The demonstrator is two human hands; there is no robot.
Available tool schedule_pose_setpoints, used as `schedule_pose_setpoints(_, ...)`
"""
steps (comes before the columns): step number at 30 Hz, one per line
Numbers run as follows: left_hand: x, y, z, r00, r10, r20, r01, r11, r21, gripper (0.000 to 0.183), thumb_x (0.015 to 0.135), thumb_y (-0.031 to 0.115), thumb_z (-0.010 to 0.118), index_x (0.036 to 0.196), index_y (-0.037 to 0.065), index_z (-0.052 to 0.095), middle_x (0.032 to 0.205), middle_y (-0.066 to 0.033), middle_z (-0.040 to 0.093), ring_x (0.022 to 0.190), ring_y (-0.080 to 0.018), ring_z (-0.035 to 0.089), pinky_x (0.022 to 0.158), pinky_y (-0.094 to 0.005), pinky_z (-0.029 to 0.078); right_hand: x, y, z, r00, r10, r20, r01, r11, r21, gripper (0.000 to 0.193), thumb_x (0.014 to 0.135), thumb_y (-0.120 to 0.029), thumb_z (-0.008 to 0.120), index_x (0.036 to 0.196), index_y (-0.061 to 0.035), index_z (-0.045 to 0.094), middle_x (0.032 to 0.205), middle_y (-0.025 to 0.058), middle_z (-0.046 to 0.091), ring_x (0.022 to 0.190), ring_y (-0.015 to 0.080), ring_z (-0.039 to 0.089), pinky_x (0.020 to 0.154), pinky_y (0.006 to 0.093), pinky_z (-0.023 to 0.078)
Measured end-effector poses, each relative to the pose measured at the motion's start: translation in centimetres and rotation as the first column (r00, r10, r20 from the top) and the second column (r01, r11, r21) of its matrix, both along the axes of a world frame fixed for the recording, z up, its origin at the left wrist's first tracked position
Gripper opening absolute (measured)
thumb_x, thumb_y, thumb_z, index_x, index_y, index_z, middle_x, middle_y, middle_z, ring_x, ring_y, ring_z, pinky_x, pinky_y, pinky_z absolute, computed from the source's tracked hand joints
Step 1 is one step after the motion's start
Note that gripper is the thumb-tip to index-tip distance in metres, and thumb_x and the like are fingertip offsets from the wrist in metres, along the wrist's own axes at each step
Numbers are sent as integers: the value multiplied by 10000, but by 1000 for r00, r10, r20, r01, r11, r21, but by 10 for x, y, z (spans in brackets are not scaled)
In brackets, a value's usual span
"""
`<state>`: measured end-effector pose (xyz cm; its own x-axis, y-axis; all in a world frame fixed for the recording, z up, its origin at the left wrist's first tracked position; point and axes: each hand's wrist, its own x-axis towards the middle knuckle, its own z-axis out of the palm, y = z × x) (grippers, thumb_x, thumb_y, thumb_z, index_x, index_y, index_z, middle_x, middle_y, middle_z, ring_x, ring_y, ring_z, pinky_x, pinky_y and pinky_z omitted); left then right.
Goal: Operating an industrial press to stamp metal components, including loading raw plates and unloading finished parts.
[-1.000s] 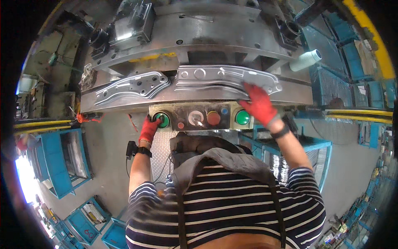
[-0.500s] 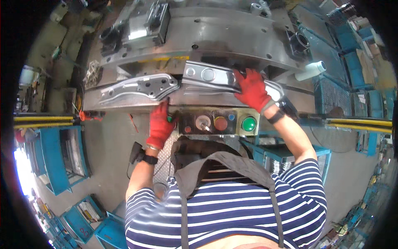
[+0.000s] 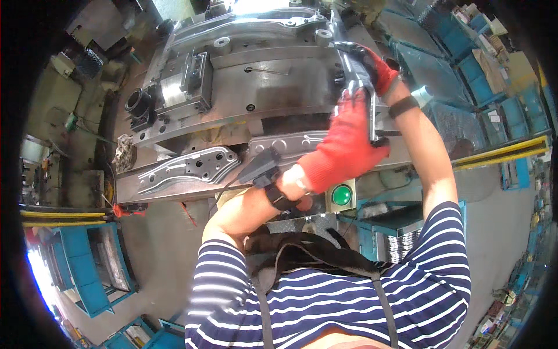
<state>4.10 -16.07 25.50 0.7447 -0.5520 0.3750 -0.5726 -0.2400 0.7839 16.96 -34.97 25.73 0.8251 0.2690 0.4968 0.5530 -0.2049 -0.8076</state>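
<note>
Both my hands wear red gloves and are closed on one long pressed-metal bracket [image 3: 350, 61], tilted on edge at the right side of the die plate. My right hand [image 3: 379, 70] grips it farther up. My left hand [image 3: 346, 139] reaches across with its fingers on the lower part, which it partly hides. Along the near ledge lie a curved metal bracket [image 3: 203, 164] with holes, at left, and another flat bracket [image 3: 279, 145] partly behind my left forearm. At the far side of the die sits a long curved metal piece [image 3: 250, 26].
The steel die plate [image 3: 273, 87] carries a block fixture [image 3: 189, 84] and a round post [image 3: 138, 103] at left. A green button [image 3: 342, 195] is below my left hand. A rag [image 3: 124, 152] lies at the ledge's left end. Blue racks [image 3: 87, 250] stand on both sides.
Both hands have moved away from me, the left also rightward from beside the control panel. The bracket under my right hand has been lifted off the ledge and turned lengthwise away from me.
</note>
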Motion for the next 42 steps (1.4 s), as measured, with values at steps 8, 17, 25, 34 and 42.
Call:
schedule_pose_setpoints(8,-11,-19,-50,998,6,64,-6,1000,3,1027,705,225,717,1368,-160,33,1392,-426,94,1315,-555,111,1097,-466,214,-11,-5,-18,763,197,-616,166,861,481,247,920,-268,508,1045,-89,624,832,1,633,705,107,607,632,248,508)
schedule_pose_setpoints(17,192,35,18,558,209,803,-603,767,219,932,687,441,731,1330,-76,298,1148,-311,503,1076,-356,545,915,-442,443,-10,5,-18,628,303,-716,298,757,582,381,886,-424,496,1029,-93,618,817,55,649,660,163,629,607,294,523)
schedule_pose_setpoints(25,389,79,33,821,61,568,-524,477,706,457,816,238,515,1237,68,467,1173,-200,551,1087,-322,542,941,-427,417,-1,-3,-32,762,201,-615,247,789,563,326,883,-361,537,1023,-77,616,786,39,634,617,153,630,560,282,537)
schedule_pose_setpoints(34,338,83,57,635,35,772,-730,353,585,710,726,208,606,1369,116,320,1262,-152,471,1185,-349,442,915,-558,364,-3,-2,-35,728,246,-640,292,734,614,321,888,-386,510,962,-96,624,788,59,644,641,187,636,596,299,531)
schedule_pose_setpoints(42,162,206,49,308,-4,952,-761,600,248,650,739,167,496,1335,-45,343,1223,-246,425,1097,-396,434,997,-559,282,-4,-28,-66,787,-250,-564,550,698,458,417,961,-384,419,1198,-76,571,1098,42,618,981,161,577,868,294,465)
